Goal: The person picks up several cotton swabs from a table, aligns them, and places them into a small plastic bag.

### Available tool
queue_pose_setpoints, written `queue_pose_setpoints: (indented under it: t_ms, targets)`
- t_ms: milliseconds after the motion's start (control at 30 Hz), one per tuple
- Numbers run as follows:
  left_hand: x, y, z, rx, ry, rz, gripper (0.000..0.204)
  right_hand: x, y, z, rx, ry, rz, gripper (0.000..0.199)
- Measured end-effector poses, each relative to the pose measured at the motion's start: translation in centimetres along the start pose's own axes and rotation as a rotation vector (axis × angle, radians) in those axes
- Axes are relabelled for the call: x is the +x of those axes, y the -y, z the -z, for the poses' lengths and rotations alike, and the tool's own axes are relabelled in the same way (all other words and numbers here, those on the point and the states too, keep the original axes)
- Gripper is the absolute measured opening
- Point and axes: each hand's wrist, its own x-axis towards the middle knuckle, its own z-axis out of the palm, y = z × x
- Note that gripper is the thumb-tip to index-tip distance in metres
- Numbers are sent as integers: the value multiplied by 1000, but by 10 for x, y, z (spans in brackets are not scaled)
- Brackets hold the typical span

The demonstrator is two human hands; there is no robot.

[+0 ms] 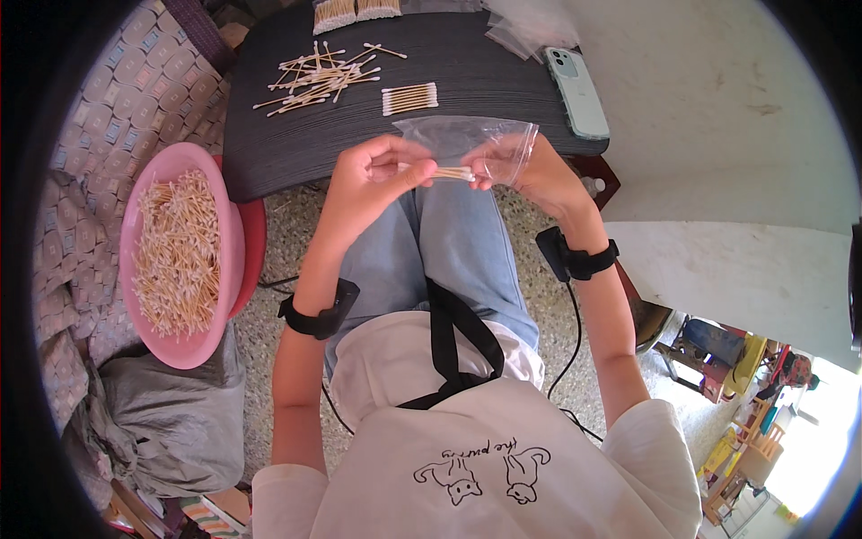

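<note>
Above my lap, at the table's near edge, my left hand [370,184] is closed on a small bundle of cotton swabs [452,173], thumb on top. The swabs lie sideways, their white tips pointing toward my right hand [546,184]. That hand pinches a clear plastic bag [449,135], its fingertips close by the swab tips. Part of the bag drapes over the right fingers and its far side spreads between both hands. Whether the swabs are inside the bag or in front of it, I cannot tell. Beyond the bag, a neat row of swabs [409,98] lies on the table.
The dark table [467,54] bears a loose swab pile [328,79], packed swabs [355,13] at the far edge, empty clear bags [530,25] and a pale phone [576,94] at right. A pink basin [144,310] full of swabs stands at left. Cables hang from both wrist straps.
</note>
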Motion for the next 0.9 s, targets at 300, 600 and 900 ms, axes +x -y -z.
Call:
queue_pose_setpoints:
  t_ms: [300,600,900]
  targets:
    - [3,12,-16,-218,-174,-55,16,-6,4,-3,-149,-59,8,21]
    - [0,13,-23,-232,-177,48,16,-6,-1,-11,52,-77,-104,26]
    - [-2,15,-20,-280,-122,77,23,-3,-3,-15,-32,-84,-124,18]
